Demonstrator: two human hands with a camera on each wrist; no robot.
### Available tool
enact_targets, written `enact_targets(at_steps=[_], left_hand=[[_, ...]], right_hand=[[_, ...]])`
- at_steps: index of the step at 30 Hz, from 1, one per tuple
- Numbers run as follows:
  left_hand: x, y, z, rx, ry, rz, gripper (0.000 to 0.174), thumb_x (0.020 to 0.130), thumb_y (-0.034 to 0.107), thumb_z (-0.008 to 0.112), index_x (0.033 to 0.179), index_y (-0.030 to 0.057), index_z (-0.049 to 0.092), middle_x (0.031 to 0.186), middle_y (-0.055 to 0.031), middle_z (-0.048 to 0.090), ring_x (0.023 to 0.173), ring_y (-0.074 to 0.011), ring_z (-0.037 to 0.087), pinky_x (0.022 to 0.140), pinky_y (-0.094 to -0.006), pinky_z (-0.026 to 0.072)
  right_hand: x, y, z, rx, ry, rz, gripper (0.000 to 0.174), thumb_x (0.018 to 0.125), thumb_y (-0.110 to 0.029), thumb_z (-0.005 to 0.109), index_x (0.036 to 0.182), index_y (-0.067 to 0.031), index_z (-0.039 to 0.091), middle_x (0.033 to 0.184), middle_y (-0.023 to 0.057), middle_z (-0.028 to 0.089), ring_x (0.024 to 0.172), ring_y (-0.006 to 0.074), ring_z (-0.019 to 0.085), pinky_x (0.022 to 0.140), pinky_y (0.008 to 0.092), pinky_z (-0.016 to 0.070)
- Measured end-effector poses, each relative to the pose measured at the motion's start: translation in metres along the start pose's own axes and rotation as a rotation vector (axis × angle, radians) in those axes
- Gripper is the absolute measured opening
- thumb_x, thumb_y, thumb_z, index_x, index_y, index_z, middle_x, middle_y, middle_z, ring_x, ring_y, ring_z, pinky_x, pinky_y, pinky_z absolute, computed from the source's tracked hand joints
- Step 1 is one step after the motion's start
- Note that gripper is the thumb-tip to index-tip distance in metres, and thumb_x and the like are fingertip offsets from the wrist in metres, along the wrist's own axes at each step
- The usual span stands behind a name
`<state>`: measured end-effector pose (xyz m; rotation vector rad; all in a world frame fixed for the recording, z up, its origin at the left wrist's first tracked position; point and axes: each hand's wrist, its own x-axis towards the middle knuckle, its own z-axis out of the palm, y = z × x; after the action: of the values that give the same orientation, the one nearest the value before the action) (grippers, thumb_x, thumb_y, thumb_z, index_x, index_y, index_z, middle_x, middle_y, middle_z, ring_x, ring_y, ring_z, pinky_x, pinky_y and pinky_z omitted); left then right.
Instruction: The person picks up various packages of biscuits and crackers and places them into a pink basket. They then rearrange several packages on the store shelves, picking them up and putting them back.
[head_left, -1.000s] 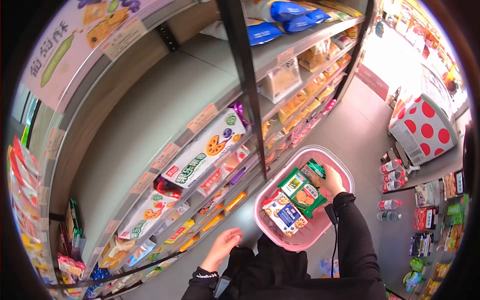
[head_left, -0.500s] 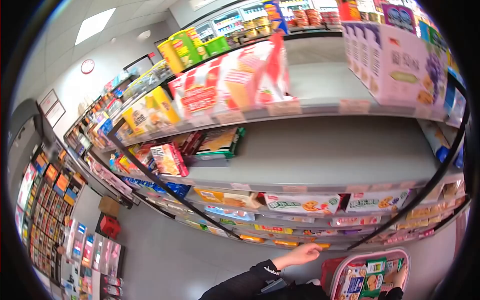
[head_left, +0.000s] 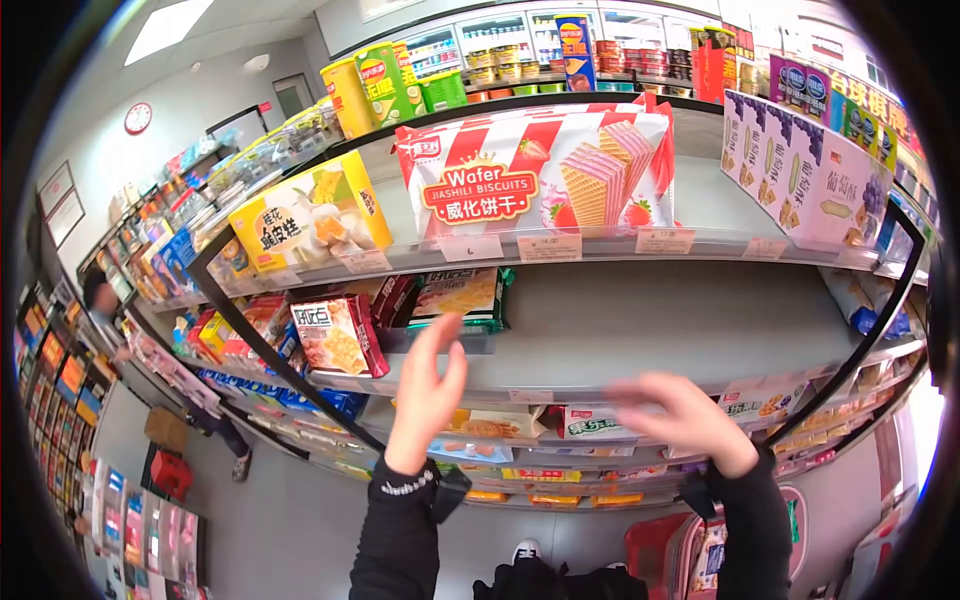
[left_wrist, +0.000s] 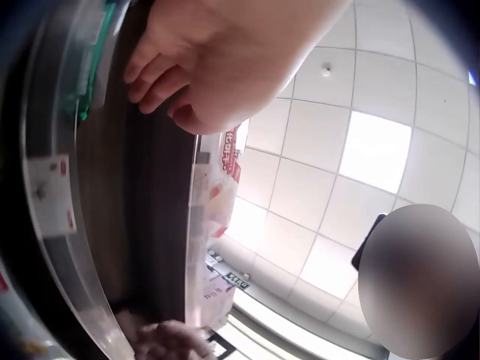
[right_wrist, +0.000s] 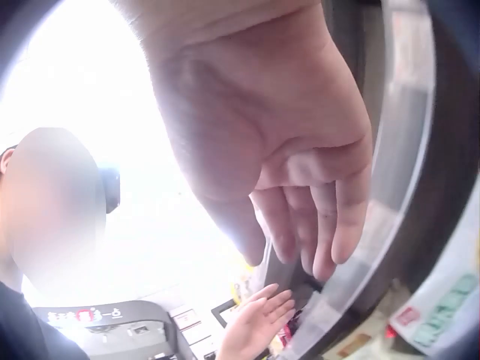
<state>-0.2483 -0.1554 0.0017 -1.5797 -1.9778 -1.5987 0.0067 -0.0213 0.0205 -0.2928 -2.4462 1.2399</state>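
Observation:
My left hand [head_left: 428, 400] is raised before the half-bare middle shelf [head_left: 640, 325], its fingers pointing up and holding nothing. Behind its fingertips sits a green-edged biscuit pack [head_left: 462, 296]; left of that stands a red biscuit pack [head_left: 335, 335]. My right hand [head_left: 685, 418], slightly blurred in the head view, reaches toward the same shelf's front edge, also without anything in it. In the right wrist view the right hand [right_wrist: 262, 127] has its fingers loosely extended. The left wrist view shows the left hand [left_wrist: 217, 60] with fingers slightly bent, close to the shelf.
On the shelf above lie a large wafer biscuit pack [head_left: 535, 170], a yellow box [head_left: 312, 215] and several purple-pink boxes [head_left: 800, 165]. A pink basket [head_left: 800, 545] with packs inside is low at the right, beside my right sleeve. Another person [head_left: 105, 310] stands far left.
My view has swung left and up from the floor basket to the shelves. The right hand has left the packs in the basket, and both hands have risen to the middle shelf.

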Motion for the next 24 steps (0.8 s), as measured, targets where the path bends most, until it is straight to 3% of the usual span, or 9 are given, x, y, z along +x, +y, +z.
enact_targets(at_steps=[3,5,8,9,12,14,19,22,24], left_hand=[[0.029,-0.032,-0.007,0.321,-0.001,0.177,0.036,0.078,0.006,0.05,0.112,-0.0024,0.043,0.097,-0.0205,0.055,0.091,-0.0332,0.054,0.08,-0.0383,0.0429],[0.041,-0.051,-0.005,0.561,-0.11,0.105,0.042,0.077,0.014,0.053,0.112,-0.0049,0.041,0.098,-0.0274,0.053,0.089,-0.0382,0.053,0.076,-0.0407,0.0437],[0.055,-0.062,-0.007,0.668,-0.187,0.003,0.046,0.076,0.023,0.054,0.109,-0.0059,0.041,0.087,-0.0278,0.055,0.081,-0.0399,0.054,0.069,-0.0442,0.0445],[0.06,-0.065,-0.009,0.708,-0.199,0.004,0.05,0.075,0.029,0.055,0.109,-0.0051,0.042,0.079,-0.0244,0.058,0.077,-0.0384,0.056,0.066,-0.0439,0.0456],[0.068,-0.067,-0.013,0.661,-0.325,-0.119,0.053,0.073,0.031,0.056,0.108,-0.0058,0.043,0.078,-0.0234,0.058,0.072,-0.0365,0.058,0.062,-0.043,0.0473],[0.069,-0.067,-0.013,0.668,-0.326,-0.128,0.051,0.073,0.03,0.056,0.109,-0.0035,0.043,0.079,-0.0222,0.059,0.077,-0.0344,0.058,0.065,-0.0429,0.0465],[0.068,-0.064,-0.016,0.496,-0.246,-0.108,0.053,0.074,0.028,0.057,0.114,-0.0038,0.042,0.087,-0.0226,0.058,0.083,-0.0341,0.058,0.071,-0.0379,0.0461],[0.07,-0.062,-0.014,0.231,-0.177,-0.027,0.052,0.075,0.024,0.057,0.116,-0.0048,0.04,0.094,-0.0234,0.056,0.089,-0.0316,0.056,0.077,-0.0335,0.0436],[0.068,-0.052,-0.011,0.145,-0.204,-0.022,0.05,0.076,0.018,0.057,0.116,-0.0055,0.04,0.101,-0.0219,0.053,0.095,-0.0274,0.053,0.082,-0.0316,0.0403]], right_hand=[[0.087,0.017,0.026,0.055,0.007,-0.013,0.038,0.078,-0.021,0.058,0.108,0.0021,0.05,0.095,0.0145,0.06,0.084,0.0214,0.059,0.072,0.0313,0.0455],[0.13,0.027,0.04,-0.05,0.041,0.038,0.043,0.077,-0.027,0.059,0.106,0.004,0.051,0.096,0.0176,0.059,0.087,0.0241,0.058,0.073,0.0333,0.0451],[0.175,0.029,0.051,-0.167,0.046,0.249,0.046,0.075,-0.035,0.058,0.097,0.005,0.056,0.096,0.0231,0.057,0.092,0.0302,0.056,0.076,0.0347,0.044],[0.182,0.027,0.054,-0.166,0.056,0.261,0.046,0.075,-0.035,0.058,0.097,0.005,0.056,0.096,0.0231,0.057,0.092,0.0302,0.056,0.076,0.0347,0.044],[0.195,0.027,0.065,-0.295,-0.013,0.28,0.046,0.075,-0.036,0.055,0.093,0.0058,0.057,0.093,0.0255,0.056,0.091,0.0347,0.054,0.078,0.0361,0.0428],[0.204,0.033,0.074,-0.397,-0.043,0.285,0.049,0.078,-0.04,0.052,0.094,0.0063,0.056,0.089,0.0222,0.058,0.078,0.0315,0.057,0.069,0.0362,0.0433],[0.203,0.035,0.082,-0.254,0.115,0.232,0.043,0.079,-0.036,0.054,0.093,0.0055,0.056,0.085,0.0186,0.059,0.079,0.0276,0.057,0.067,0.0351,0.0437],[0.189,0.016,0.066,0.254,0.192,0.448,0.041,0.081,-0.029,0.056,0.105,0.0042,0.05,0.091,0.0099,0.055,0.085,0.0146,0.054,0.067,0.0273,0.0458],[0.178,0.012,0.058,0.47,0.279,0.454,0.045,0.08,-0.025,0.057,0.109,0.0062,0.044,0.099,0.0102,0.053,0.089,0.0142,0.052,0.072,0.0278,0.0459]])
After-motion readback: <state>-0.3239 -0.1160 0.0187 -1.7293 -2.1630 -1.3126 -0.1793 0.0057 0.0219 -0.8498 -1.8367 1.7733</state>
